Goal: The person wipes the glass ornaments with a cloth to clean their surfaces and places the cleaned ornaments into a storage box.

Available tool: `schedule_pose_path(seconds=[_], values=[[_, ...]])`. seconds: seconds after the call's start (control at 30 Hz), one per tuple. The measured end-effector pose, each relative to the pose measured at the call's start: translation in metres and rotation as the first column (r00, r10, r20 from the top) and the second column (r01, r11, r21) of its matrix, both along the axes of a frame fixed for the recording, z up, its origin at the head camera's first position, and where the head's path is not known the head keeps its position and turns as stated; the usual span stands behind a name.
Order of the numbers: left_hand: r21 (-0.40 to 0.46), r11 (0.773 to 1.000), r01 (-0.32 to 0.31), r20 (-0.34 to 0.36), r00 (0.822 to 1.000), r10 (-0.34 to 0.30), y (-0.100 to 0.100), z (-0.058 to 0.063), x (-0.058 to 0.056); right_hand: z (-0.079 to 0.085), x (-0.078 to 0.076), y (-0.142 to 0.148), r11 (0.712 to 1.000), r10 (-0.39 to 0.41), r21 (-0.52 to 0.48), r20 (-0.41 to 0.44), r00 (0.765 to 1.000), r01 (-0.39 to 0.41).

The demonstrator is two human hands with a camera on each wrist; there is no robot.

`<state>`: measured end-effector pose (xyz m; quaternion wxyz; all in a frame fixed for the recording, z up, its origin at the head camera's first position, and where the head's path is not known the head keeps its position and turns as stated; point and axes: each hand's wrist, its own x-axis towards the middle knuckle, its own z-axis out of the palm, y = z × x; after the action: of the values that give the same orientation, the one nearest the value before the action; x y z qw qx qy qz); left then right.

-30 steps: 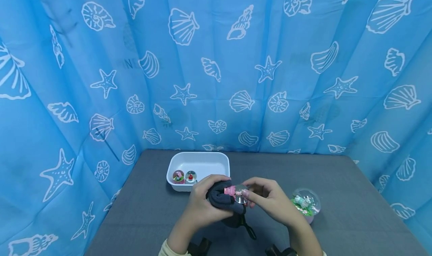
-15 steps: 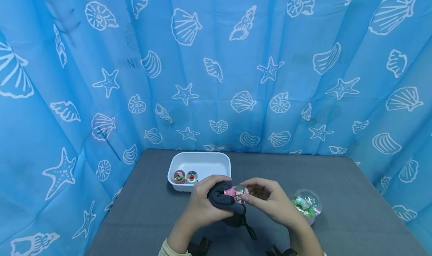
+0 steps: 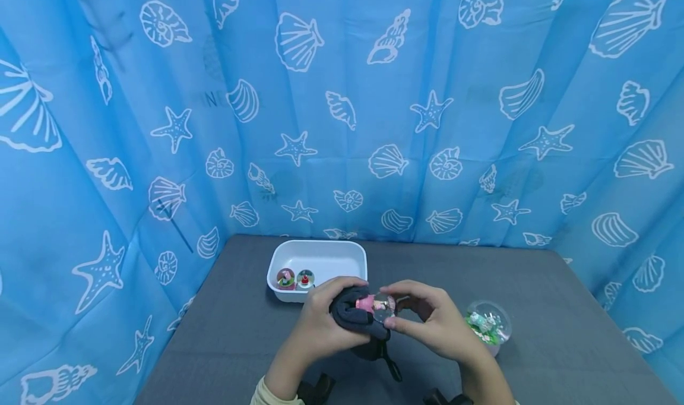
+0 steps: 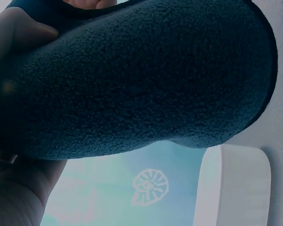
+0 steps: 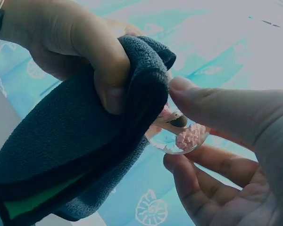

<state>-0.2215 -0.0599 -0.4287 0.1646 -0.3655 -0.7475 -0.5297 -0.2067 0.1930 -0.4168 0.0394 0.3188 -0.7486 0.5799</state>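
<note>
A small snow globe (image 3: 382, 307) with a pink base and clear dome lies on its side between the two hands, above the table. My left hand (image 3: 323, 319) grips a folded dark grey cloth (image 3: 350, 317), which wraps round the globe's base; a loop dangles below. From the right, the thumb and fingers of my right hand (image 3: 430, 316) pinch the dome. In the right wrist view, pink bits and a small figure show inside the globe (image 5: 191, 136). The cloth (image 4: 146, 80) fills most of the left wrist view and hides the globe there.
Behind the left hand stands a white plastic tub (image 3: 328, 247). Two small snow globes sit in it, one with a pink and green scene (image 3: 285, 278), one with a red figure (image 3: 305, 279). A larger snow globe (image 3: 488, 323) stands right of the right forearm. A blue shell-print curtain (image 3: 342, 126) surrounds the grey table (image 3: 214, 345).
The right thumb has shifted down along the dome and its fingers have opened out a little round it. The globe has turned in the cloth. The left hand keeps its grip.
</note>
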Motion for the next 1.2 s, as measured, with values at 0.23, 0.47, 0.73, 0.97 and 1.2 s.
schedule_pose_path(seconds=[0.23,0.47,0.73,0.97,1.2], values=[[-0.009,1.000,0.013,0.017,1.000,-0.013,0.0023,0.0005,0.0006,0.0000,0.0008,0.0022,0.999,0.026,-0.019,-0.028,0.999,-0.026],[0.015,1.000,0.019,-0.007,1.000,-0.018,0.0041,-0.0006,-0.0003,-0.0009,0.0001,0.0027,0.999,0.023,-0.034,-0.041,0.999,-0.024],[0.013,1.000,-0.019,-0.026,0.999,0.020,0.0044,-0.0029,0.0012,-0.0014,-0.0024,-0.0001,0.991,-0.111,0.083,0.017,0.994,0.109],[0.005,0.999,-0.049,-0.029,0.998,0.049,0.0049,-0.0015,0.0029,0.0018,-0.0035,0.0009,0.994,-0.075,0.087,0.167,0.983,0.061],[-0.004,0.999,-0.052,-0.030,0.998,0.052,0.0059,0.0001,0.0032,0.0040,-0.0020,0.0027,0.996,-0.054,0.078,0.182,0.982,0.040]])
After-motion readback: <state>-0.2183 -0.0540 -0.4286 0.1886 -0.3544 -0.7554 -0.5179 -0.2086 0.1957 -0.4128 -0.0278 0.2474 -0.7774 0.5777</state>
